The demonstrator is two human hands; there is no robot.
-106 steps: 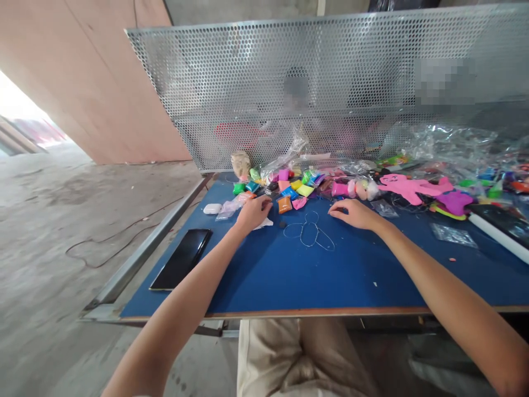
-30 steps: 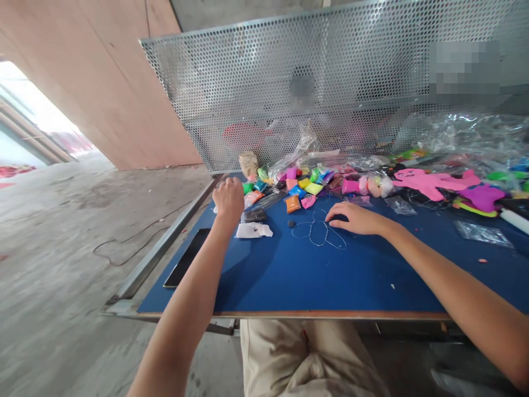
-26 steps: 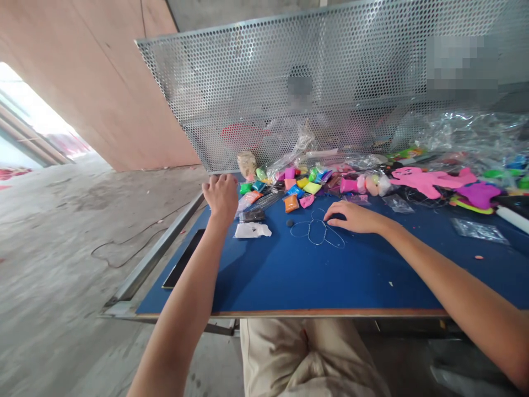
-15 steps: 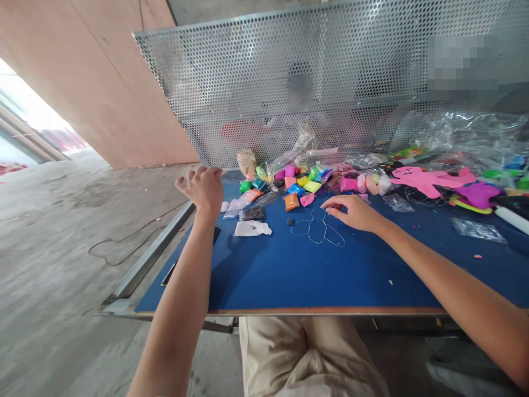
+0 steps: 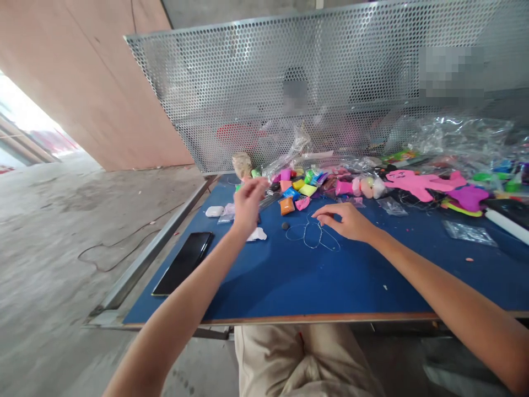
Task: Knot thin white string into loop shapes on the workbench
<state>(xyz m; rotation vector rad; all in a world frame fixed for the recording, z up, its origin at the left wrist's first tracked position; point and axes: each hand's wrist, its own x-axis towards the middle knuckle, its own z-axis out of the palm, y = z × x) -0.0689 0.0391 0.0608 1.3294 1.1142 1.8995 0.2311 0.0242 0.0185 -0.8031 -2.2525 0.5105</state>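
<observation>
A thin wire shape with several loops lies on the blue table. My right hand pinches the top of the wire between thumb and fingertips. My left hand is raised over the table, left of the wire, slightly blurred; its fingers are bent together and whatever they hold, if anything, is too small to make out. A small dark lump sits just left of the wire. Partly behind my left forearm is a white scrap.
A black phone and a white case lie at the left. Colourful clay packets, a pink figure and clear plastic bags line the back, before a perforated metal panel.
My left hand has moved right and slightly down, towards the wire, uncovering the phone and the white case. My right hand stays at the wire. The view has shifted slightly.
</observation>
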